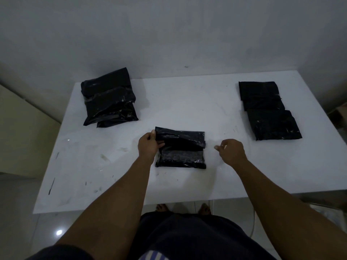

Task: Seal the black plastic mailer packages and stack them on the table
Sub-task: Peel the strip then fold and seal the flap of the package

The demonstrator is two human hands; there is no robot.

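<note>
A black plastic mailer (183, 158) lies on the white table (187, 109) in front of me, its flap folded partly over the body. My left hand (149, 145) pinches the flap's left corner. My right hand (231, 151) hovers just right of the mailer with curled fingers; something small and pale shows at its fingertips, too small to tell what. A pile of black mailers (109, 98) sits at the table's far left. Two more black mailers (268, 109) lie overlapping at the far right.
The table stands against a pale wall (169, 34). A cream cabinet (22, 132) is to the left of the table. My bare feet (184, 208) show on the tiled floor under the near edge.
</note>
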